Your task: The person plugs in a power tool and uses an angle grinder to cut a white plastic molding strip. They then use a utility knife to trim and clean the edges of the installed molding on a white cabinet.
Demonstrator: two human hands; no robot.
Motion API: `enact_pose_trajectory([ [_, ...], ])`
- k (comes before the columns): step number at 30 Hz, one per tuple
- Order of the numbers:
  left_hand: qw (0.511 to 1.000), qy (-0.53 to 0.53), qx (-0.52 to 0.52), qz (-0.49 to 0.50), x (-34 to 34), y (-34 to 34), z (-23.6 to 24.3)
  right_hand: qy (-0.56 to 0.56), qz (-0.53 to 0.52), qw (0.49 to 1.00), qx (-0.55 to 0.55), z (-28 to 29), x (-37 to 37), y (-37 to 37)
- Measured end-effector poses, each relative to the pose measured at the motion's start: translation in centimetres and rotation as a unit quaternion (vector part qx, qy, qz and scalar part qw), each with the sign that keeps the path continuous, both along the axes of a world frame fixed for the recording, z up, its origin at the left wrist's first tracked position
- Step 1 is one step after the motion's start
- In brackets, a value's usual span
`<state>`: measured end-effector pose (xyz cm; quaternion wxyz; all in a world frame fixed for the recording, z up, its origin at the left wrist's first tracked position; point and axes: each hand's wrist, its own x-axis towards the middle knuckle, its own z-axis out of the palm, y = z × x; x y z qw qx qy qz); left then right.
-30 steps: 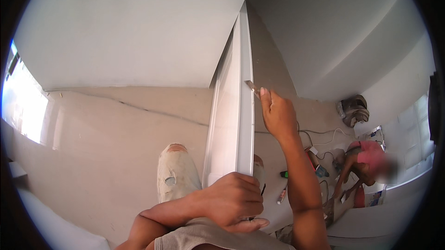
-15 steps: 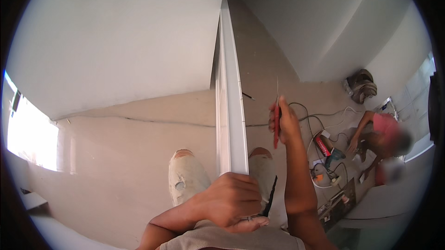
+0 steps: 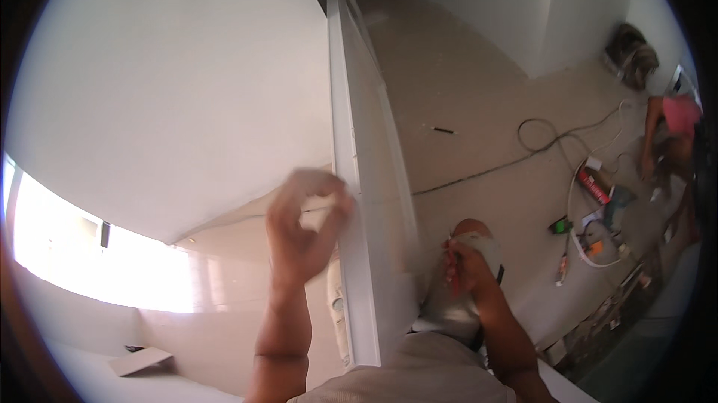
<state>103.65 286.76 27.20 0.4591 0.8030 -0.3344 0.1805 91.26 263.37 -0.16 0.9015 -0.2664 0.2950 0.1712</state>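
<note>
A long white panel [image 3: 364, 268] with a raised edge runs from my body away from me, tilted on its side. My left hand [image 3: 303, 216] is beside its left edge, blurred by motion. Its fingers and thumb curl toward each other in a ring shape, tips close to the panel edge; whether anything is between them is hidden by the blur. On the panel's other side, my right hand [image 3: 467, 265] is closed round a red-handled tool [image 3: 451, 267], low above my right knee. The tool's thin tip is hard to make out.
Dark cable [image 3: 486, 175] crosses the floor to a red box [image 3: 594, 186] and power tools at right. A co-worker [image 3: 677, 122] crouches beyond them. A dark bag [image 3: 632, 55] stands by the wall; a black stick [image 3: 443, 130] lies on the floor. A white wall [image 3: 172, 89] rises left.
My left hand has let go of the panel's near end and moved up along its left side; the black strip it held is out of sight. My right hand has lowered with the red-handled tool.
</note>
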Motion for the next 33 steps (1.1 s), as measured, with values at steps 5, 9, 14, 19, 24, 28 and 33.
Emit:
enact_pose_trajectory([
  [5, 0.985, 0.046, 0.112, 0.125, 3.8, -2.9, 0.3, -0.026, 0.038, 0.998, 0.053, -1.5, 1.0, -0.5],
  [9, 0.96, -0.005, 0.229, 0.159, 3.4, -5.1, 0.1, -0.032, 0.069, 0.991, 0.11, -4.3, 1.4, -1.2],
  [14, 0.952, -0.024, 0.256, 0.165, 3.0, -4.7, 0.8, -0.069, 0.102, 0.98, 0.159, -3.9, 1.3, -0.9],
  [19, 0.947, -0.072, 0.266, 0.165, 2.7, -4.2, 0.8, -0.07, 0.14, 0.966, 0.205, -4.8, 1.3, -1.7],
  [24, 0.953, -0.034, 0.252, 0.165, 4.1, -4.0, 1.4, -0.041, 0.109, 0.96, 0.256, -4.9, 1.1, -2.4],
  [28, 0.949, -0.062, 0.283, 0.129, 5.8, -3.0, 0.7, -0.082, 0.129, 0.984, 0.093, -5.6, 0.4, -2.6],
  [33, 0.951, -0.047, 0.248, 0.178, 5.2, -3.7, 0.0, -0.059, 0.145, 0.968, 0.197, -3.5, 1.5, -4.0],
])
